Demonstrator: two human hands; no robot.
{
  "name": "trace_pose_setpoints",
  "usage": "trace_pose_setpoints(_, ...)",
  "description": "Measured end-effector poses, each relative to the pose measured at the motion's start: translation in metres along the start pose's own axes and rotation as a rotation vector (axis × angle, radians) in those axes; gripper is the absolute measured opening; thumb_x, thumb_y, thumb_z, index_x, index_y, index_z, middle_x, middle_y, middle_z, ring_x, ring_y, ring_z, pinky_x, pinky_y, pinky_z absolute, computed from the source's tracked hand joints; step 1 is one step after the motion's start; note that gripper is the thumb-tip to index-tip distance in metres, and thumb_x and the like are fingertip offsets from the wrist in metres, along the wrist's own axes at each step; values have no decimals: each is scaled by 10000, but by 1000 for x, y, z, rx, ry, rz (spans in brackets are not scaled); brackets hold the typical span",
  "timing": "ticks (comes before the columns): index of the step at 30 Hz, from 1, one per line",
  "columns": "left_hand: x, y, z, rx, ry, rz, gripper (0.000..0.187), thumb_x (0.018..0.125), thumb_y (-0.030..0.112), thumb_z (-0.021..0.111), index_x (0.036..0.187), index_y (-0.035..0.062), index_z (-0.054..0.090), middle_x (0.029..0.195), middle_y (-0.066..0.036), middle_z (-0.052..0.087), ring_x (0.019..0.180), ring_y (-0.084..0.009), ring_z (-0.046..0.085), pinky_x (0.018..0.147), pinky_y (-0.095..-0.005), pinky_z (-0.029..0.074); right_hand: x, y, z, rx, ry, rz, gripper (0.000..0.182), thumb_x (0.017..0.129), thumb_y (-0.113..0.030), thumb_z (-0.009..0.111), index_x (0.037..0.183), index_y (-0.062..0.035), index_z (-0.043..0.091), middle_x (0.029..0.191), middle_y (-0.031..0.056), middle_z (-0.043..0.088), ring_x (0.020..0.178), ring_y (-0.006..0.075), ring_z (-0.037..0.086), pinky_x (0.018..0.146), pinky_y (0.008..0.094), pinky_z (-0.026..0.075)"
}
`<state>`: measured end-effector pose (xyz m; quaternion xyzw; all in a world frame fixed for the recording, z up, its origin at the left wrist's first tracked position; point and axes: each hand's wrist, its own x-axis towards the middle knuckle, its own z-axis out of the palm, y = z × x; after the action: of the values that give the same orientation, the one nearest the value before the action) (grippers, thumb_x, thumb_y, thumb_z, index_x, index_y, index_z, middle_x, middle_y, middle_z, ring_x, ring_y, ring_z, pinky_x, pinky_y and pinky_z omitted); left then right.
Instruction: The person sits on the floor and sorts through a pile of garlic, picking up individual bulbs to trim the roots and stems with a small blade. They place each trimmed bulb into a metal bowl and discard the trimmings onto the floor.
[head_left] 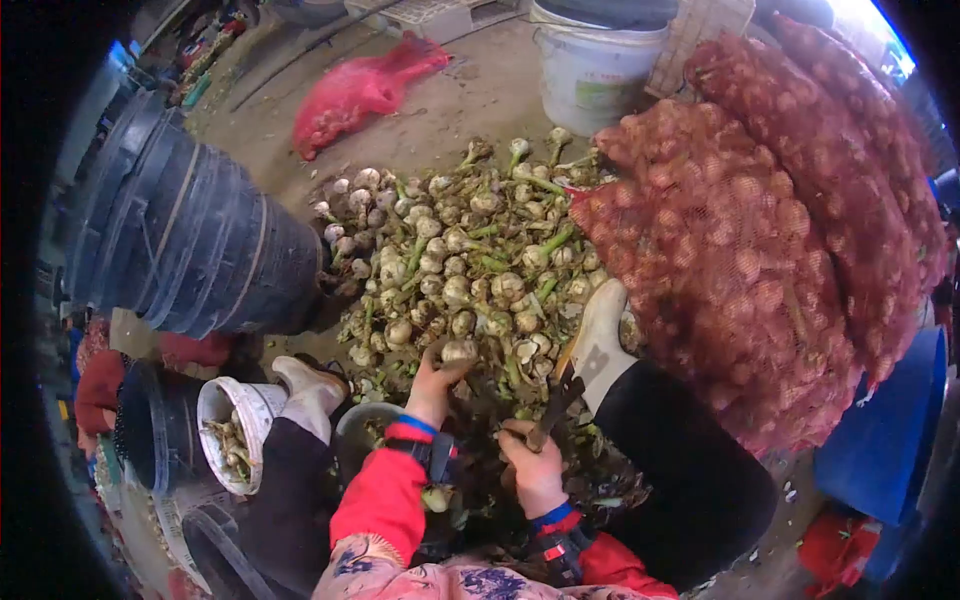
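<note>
My left hand (432, 388) is closed around a garlic bulb (460, 351), whose pale, rounded side shows above the fingers. To its right, my right hand (534, 468) grips a dark-bladed knife (560, 402) that points up and away from me. The blade and the bulb are apart. In front of both hands spreads a large pile of garlic (455, 265), many bulbs with green stalk stubs and dirt on them. Below the hands lie dark trimmings, partly hidden by my sleeves. A grey bowl (352, 425) stands beside my left forearm.
Full red mesh sacks of garlic (720, 250) rise on the right. Stacked dark buckets (195, 225) lean on the left, near a white bucket holding stalks (270, 405). A white pail (600, 75) and a pink mesh bag (365, 90) are behind. My boots flank the pile.
</note>
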<state>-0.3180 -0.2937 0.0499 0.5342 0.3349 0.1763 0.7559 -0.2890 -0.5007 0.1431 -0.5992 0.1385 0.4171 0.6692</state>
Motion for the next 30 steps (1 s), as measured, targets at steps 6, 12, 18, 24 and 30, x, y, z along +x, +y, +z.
trace_pose_setpoints(6, -118, 61, -22, 135, -285, 43, 754, 657, 14, 802, 1301, 32, 410, 1158, -71, 567, 1040, -182, 574, 917, -330, 468, -16, 15, -3, -768, -215, -505, 290, 783, -101, 704, 1059, -32, 652, 1051, 116, 637, 973, 276, 628, 855, 345, 487)
trace_pose_setpoints(12, -200, 121, 4, 386, -257, 106, 698, 656, 149, 849, 1222, 37, 456, 1040, -76, 612, 973, -169, 599, 864, -321, 491, -62, 2, 8, -1159, -445, -688, 162, 766, -114, 607, 924, -98, 641, 1018, 144, 597, 935, 372, 608, 772, 473, 504)
trace_pose_setpoints(18, -220, 100, -2, 309, -99, 80, 718, 611, 93, 862, 1205, 34, 463, 994, -66, 617, 861, -176, 625, 788, -316, 522, -65, 13, 4, -1260, -526, -722, 191, 710, -76, 646, 896, -51, 613, 955, 162, 562, 895, 392, 595, 765, 469, 502)
trace_pose_setpoints(24, -236, 119, 19, 424, -128, 252, 653, 597, 84, 839, 1153, 34, 500, 957, -57, 613, 864, -164, 616, 757, -308, 517, -47, 28, -10, -1260, -341, -500, 213, 723, -108, 628, 923, -35, 640, 964, 207, 618, 913, 420, 607, 799, 470, 503)
trace_pose_setpoints(30, -233, 125, 11, 518, 172, 368, 680, 600, 56, 847, 1189, 54, 507, 1029, -62, 608, 881, -142, 602, 747, -284, 518, -2, 23, -25, -939, 65, -425, 192, 793, -75, 596, 968, -16, 651, 952, 204, 643, 948, 386, 611, 851, 409, 493)
